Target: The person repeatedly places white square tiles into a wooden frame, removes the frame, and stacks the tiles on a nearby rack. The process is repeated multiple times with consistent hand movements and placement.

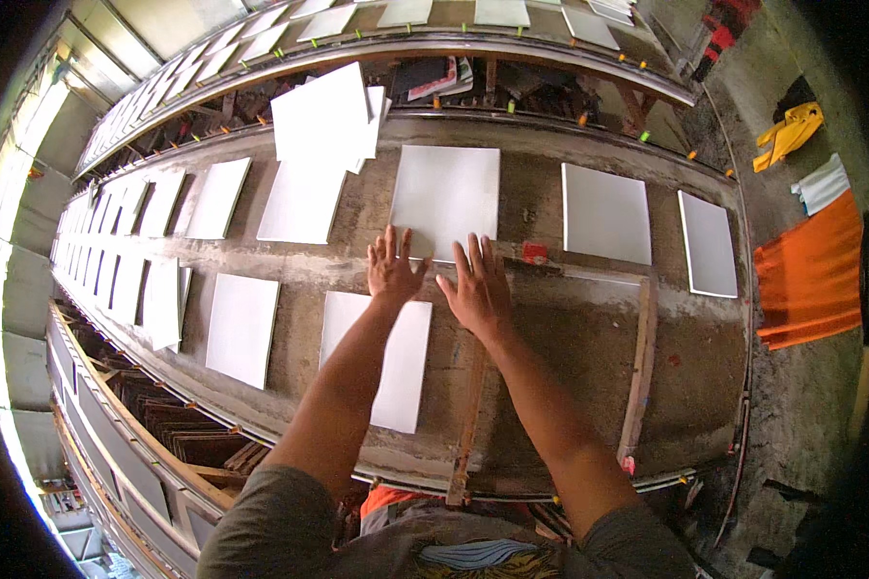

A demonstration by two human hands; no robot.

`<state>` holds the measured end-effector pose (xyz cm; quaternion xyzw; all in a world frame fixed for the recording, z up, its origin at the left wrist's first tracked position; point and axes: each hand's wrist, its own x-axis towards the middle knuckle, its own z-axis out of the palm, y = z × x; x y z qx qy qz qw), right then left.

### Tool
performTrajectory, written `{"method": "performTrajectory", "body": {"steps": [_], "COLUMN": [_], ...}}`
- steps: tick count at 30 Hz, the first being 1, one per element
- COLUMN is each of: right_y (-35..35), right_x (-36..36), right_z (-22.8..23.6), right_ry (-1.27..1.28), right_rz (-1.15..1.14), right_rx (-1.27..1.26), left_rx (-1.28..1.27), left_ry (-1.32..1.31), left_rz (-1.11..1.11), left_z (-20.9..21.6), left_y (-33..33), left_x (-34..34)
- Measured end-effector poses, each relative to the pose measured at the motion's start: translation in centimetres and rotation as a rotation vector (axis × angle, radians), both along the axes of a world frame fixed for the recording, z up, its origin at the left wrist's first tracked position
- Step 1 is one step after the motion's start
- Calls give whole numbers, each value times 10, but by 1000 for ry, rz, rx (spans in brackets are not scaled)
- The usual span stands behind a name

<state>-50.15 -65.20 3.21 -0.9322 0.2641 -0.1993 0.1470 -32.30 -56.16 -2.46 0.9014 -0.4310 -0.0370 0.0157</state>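
A white rectangular sheet [445, 193] lies flat on a long brown worktable [521, 376] in front of me. At its near left corner is my left hand [394, 272], palm down, with the fingers stretched out and apart. My right hand [478, 288] reaches to the near right corner, its fingers also spread. Fingertips of both hands overlap the sheet's near edge; neither hand grips anything. Partly hidden under my left forearm lies another white sheet [406, 372]. To the right, a similar sheet [603, 214] rests on the table.
Several white sheets run in rows to the left, and a loose pile [321, 114] overlaps the far edge. A small red object [535, 253] sits right of my right hand. Wooden strips [639, 367] cross the table. Orange cloth [809, 275] hangs at the far right.
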Motion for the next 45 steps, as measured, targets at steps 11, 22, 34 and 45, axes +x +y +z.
{"method": "performTrajectory", "body": {"steps": [11, 22, 34, 45], "right_y": [-104, -95, -98, 41], "right_x": [173, 212, 210, 102], "right_z": [-70, -79, -91, -58], "right_ry": [162, 159, 109, 305], "right_rz": [-471, -209, -145, -161], "right_rx": [68, -24, -29, 93], "left_rx": [-217, -143, -49, -72], "left_ry": [80, 256, 253, 399], "left_rz": [-93, -104, -186, -154], "left_z": [1, 14, 16, 69], "left_y": [11, 14, 14, 105], "left_x": [4, 13, 18, 26]}}
